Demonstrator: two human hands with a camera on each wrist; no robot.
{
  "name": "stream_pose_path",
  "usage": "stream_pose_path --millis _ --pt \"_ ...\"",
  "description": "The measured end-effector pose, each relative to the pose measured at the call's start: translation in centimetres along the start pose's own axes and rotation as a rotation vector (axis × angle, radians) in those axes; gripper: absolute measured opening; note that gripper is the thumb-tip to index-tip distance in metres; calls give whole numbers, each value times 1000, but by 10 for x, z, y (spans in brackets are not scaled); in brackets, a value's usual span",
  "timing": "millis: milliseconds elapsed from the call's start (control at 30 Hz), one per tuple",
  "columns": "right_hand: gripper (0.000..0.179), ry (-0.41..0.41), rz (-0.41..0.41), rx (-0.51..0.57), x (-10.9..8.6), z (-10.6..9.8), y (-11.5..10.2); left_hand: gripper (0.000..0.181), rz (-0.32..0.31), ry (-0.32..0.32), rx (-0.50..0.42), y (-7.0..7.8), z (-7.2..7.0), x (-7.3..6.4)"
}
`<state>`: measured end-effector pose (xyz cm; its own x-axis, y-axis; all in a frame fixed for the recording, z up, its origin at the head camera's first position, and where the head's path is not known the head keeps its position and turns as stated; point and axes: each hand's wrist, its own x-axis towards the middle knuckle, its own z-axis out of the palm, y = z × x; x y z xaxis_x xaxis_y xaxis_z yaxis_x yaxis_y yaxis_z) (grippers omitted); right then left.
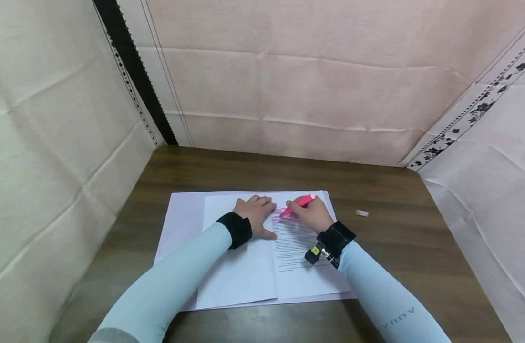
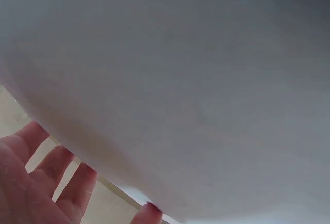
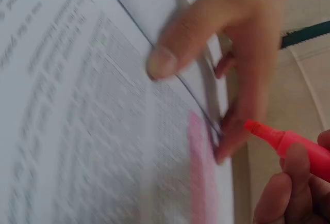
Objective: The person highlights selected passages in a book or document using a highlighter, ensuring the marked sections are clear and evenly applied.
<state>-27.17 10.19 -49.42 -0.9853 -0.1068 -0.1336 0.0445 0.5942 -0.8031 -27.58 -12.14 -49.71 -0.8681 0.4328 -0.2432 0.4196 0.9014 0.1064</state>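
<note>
A pink highlighter (image 1: 304, 200) is pinched in my right hand (image 1: 317, 215), its tip over the upper part of the printed page (image 1: 294, 247). Pink streaks (image 3: 201, 167) cover several lines near the top of the text. In the right wrist view the highlighter's tip (image 3: 252, 126) shows bare, without a cap. My left hand (image 1: 254, 214) rests with spread fingers on the open papers, its thumb at the inner margin of the printed page. Under its wrist lies a blank white page (image 1: 236, 281). The left wrist view shows mostly blurred white paper, with the fingertips (image 2: 85, 175) along its edge.
Beneath the papers a pale lilac sheet (image 1: 182, 214) sticks out on the left. A small whitish block (image 1: 362, 213) lies on the brown wooden table (image 1: 399, 243), right of the papers. Pale cloth (image 1: 288, 95) hangs behind the table and on both sides.
</note>
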Motion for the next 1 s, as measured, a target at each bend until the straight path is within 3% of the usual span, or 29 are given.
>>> stream_pose_path --millis 333,667,1000 --pt "28 -32 40 -26 2 22 2 105 4 -7 14 2 -1 2" --pt "38 -26 81 -85 -1 25 0 108 -9 -30 10 -3 11 15" --pt "39 -32 77 -113 -1 25 -1 108 -7 -23 14 -4 11 14"
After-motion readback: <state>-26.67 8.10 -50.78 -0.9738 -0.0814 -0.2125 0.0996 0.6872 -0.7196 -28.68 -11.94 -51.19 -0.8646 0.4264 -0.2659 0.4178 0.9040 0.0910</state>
